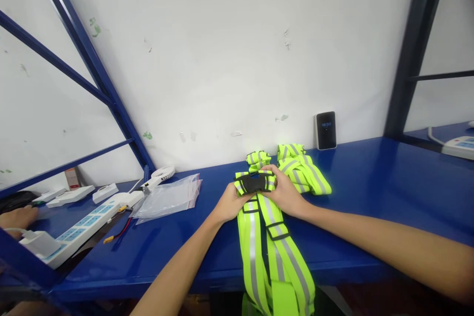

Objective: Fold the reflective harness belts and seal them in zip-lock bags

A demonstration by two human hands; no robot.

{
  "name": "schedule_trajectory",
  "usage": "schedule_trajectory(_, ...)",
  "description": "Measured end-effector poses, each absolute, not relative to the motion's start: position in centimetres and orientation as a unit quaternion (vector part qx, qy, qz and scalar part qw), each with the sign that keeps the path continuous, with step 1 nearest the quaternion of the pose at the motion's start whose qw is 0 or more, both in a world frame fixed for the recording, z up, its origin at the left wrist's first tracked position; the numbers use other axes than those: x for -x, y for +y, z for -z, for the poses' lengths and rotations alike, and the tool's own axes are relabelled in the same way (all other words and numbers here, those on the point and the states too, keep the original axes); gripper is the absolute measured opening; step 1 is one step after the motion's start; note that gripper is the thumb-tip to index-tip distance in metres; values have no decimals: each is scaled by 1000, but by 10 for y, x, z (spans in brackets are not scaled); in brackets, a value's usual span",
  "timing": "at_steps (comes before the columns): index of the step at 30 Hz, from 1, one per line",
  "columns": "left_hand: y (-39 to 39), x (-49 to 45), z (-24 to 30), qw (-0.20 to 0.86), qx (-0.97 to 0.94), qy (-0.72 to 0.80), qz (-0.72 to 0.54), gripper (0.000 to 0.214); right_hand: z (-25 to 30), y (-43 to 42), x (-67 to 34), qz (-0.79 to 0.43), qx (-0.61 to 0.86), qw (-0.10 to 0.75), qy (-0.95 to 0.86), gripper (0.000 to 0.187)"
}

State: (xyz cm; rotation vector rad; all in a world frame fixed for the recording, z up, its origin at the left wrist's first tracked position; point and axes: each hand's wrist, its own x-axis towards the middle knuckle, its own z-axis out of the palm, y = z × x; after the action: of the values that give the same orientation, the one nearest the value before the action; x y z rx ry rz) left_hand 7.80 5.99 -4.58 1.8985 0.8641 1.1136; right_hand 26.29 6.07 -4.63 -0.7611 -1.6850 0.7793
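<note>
left hand [234, 202] and right hand [284, 192] pinching reflective straps [253, 247] either side of crosswise black buckle [255, 183]; strap length runs toward the person

Cloth straps [291, 261] at five o'clock bear shiny bands [253, 252] and a matt plastic buckle [255, 184]. At eight o'clock, glossy plastic bags [168, 200] lie on a smooth, glossy tabletop [370, 182].

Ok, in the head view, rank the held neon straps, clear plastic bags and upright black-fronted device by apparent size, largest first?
1. Neon straps, though nearest the camera
2. Clear plastic bags
3. Black-fronted device
</note>
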Motion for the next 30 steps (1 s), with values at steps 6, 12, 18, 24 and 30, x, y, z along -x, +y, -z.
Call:
schedule_trajectory(6, 63, -78, 47, 380, -737, 332, -450, 31, 46, 63, -265, -349, 280, 530, -721, 43)
schedule_trajectory(12, 63, -80, 48, 423, -710, 322, -461, 28, 45, 61, -266, -331, 289, 522, -731, 49)
schedule_trajectory(18, 65, -78, 54, 461, -668, 346, -471, 36, 45, 61, -267, -293, 304, 517, -744, 47)
schedule_trajectory(24, 55, -76, 48, 505, -673, 327, -431, 48, 46, 62, -266, -266, 333, 522, -739, 43)
schedule_trajectory(30, 53, -83, 45, 554, -650, 305, -422, 46, 49, 63, -267, -254, 341, 545, -723, 50)
